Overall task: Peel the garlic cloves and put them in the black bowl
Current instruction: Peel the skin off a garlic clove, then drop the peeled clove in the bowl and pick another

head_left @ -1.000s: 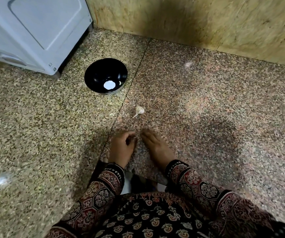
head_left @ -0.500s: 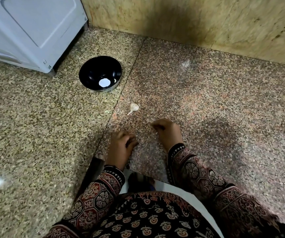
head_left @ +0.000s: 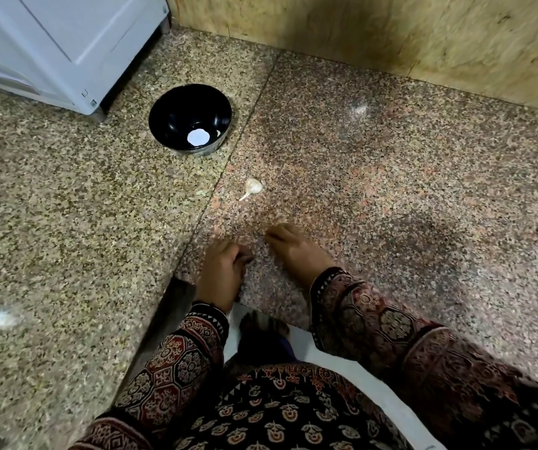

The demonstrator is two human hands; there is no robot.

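Left hand (head_left: 220, 274) and right hand (head_left: 293, 250) curl on the counter (head_left: 391, 190) (contents hidden, cannot tell); garlic (head_left: 254, 186) lies apart.

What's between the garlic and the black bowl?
Between the garlic and black bowl, the head view shows only bare granite counter, crossed by a slab seam.

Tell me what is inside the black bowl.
Inside the black bowl: a round white patch on the bottom and a small pale piece beside it, too small to identify. Its near wall hides the rest.
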